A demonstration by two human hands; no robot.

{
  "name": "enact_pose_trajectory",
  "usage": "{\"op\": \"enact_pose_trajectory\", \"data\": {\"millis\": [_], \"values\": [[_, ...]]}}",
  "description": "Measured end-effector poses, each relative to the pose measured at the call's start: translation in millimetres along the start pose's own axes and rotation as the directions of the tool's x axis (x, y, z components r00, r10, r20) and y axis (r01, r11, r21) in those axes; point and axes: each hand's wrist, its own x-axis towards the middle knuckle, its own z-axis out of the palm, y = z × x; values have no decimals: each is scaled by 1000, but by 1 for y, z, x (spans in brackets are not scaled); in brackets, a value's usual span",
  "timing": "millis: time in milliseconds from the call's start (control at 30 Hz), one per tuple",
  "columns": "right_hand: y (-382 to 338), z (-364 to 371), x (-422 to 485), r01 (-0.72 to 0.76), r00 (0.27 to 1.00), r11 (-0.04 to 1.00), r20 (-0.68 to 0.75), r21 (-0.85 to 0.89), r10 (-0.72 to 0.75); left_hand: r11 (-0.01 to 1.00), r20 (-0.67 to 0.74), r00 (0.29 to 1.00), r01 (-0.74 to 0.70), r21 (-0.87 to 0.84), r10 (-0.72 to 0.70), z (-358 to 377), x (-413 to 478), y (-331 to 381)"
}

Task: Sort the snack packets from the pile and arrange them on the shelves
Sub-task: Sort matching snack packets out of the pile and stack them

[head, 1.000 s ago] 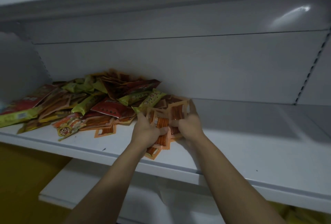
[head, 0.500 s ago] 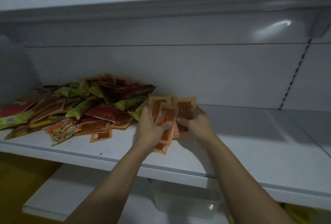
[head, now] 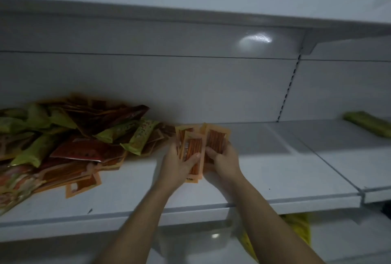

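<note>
Head view: both hands hold a fan of orange packets (head: 203, 147) just above the middle shelf (head: 264, 179), beside the pile (head: 69, 143). The left hand (head: 177, 166) grips the front packets, thumb across their face; the right hand (head: 224, 160) pinches the rear ones from the other side. The hands sit close together, both clamped on the same bunch.

The pile, a jumble of green, red and orange packets, lies at the left and looks largely unsorted. Right of the hands the shelf is bare; one green packet (head: 368, 123) lies on the next shelf section, far right. Judging by this, sorting has barely begun: one kind is gathered but not yet laid down.
</note>
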Motion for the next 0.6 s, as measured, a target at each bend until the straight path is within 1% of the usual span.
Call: {"op": "enact_pose_trajectory", "data": {"millis": [67, 100, 200, 367, 433, 533, 600], "values": [[-1, -3, 0, 101, 988, 960, -87, -261, -128, 1000, -33, 999, 3, -18, -4, 0, 0, -1], [-2, -6, -1, 122, 980, 932, -105, -340, -167, 999, -57, 998, 1, -42, -4, 0, 0, -2], [-7, -14, -6, 146, 963, 875, -136, -461, -232, 994, -78, 997, 6, -107, -15, -2, 2, -5], [-7, -25, -18, 134, 945, 832, -184, -538, -271, 991, 2, 1000, -18, -129, 18, -2, 1, -6], [-9, -29, -20, 122, 941, 827, -201, -548, -272, 990, 16, 1000, 7, -144, -4, -2, 1, -7], [-18, -32, -27, 137, 928, 838, -226, -529, -295, 979, 32, 998, 66, -192, -61, -4, 0, -5], [-26, -35, -32, 161, 921, 858, -238, -488, -308, 976, 48, 997, 73, -207, -65, -4, -3, 0]]}}
